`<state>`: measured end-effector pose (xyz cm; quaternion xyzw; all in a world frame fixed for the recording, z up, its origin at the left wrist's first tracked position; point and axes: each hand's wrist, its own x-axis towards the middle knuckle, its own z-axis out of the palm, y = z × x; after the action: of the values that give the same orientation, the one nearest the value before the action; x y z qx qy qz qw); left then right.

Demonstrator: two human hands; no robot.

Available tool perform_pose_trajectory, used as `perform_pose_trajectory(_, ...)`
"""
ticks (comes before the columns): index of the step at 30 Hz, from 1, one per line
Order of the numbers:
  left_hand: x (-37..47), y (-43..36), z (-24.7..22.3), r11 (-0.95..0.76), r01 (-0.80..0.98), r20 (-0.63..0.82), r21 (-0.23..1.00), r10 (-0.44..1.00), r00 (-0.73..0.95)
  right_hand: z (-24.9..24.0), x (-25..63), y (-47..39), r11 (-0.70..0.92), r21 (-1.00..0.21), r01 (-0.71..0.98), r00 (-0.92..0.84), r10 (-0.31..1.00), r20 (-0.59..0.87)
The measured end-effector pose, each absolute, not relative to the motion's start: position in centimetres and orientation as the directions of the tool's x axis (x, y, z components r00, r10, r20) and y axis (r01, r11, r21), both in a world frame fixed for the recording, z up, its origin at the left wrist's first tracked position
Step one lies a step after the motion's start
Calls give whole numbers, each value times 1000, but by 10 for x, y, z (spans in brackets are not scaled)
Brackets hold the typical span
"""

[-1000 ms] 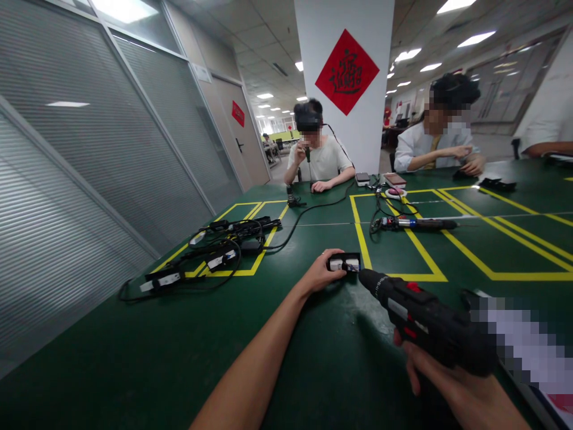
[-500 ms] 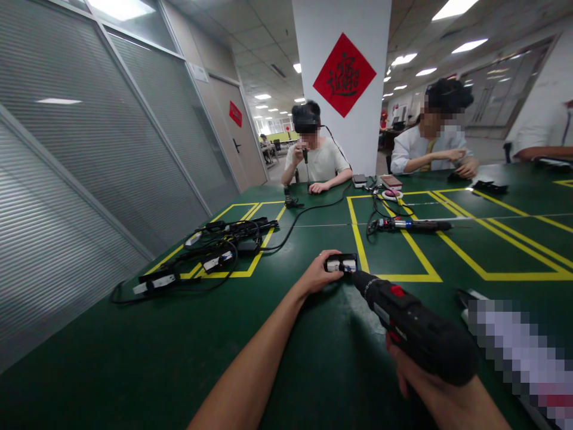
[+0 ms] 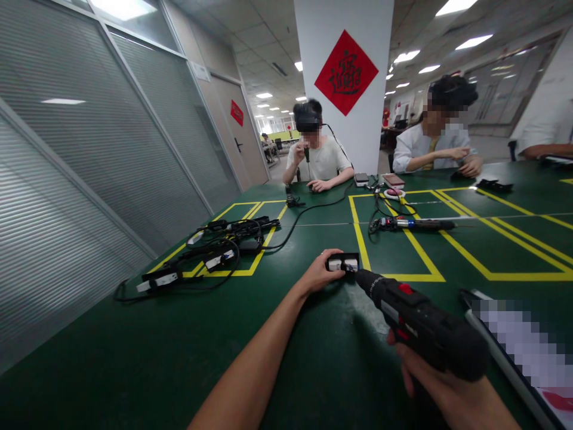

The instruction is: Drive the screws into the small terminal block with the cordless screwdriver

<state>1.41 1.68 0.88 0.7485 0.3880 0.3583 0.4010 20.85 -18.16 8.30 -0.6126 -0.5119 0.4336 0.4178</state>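
Three people (image 3: 324,162), two in headsets (image 3: 308,116), line one green table (image 3: 134,352) with at least three black-and-white units (image 3: 342,263); one power drill (image 3: 427,325) is near right, one large red diamond sign (image 3: 346,73) far.

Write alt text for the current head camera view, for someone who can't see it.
A right hand aims a black power drill at a small black-and-white box held by the left hand on a green table. Tangled black cables lie to the left; two people in headsets work across the table.
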Motion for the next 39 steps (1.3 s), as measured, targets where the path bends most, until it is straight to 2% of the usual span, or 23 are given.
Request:
perform_pose_trajectory(4,13,18,7,-366,286,215,885,869,445,94,212,-184,-68,-917,393,-5,997,-77)
perform_pose_trajectory(7,13,18,6,-367,280,219,887,869,444,91,212,-185,-49,-898,437,-14,998,-61)
perform_pose_trajectory(18,14,17,9,-352,284,205,892,875,439,85,217,-187,-74,-884,461,-32,994,-100)
perform_pose_trajectory(24,14,18,7,-372,282,218,884,864,455,87,214,-187,-99,-921,378,-30,992,-119)
perform_pose_trajectory(30,13,18,6,-379,298,219,876,864,454,92,210,-187,-143,-921,363,23,989,-144)
perform_pose_trajectory(39,13,19,7,-386,281,229,878,857,462,87,214,-185,-120,-918,379,-15,991,-136)
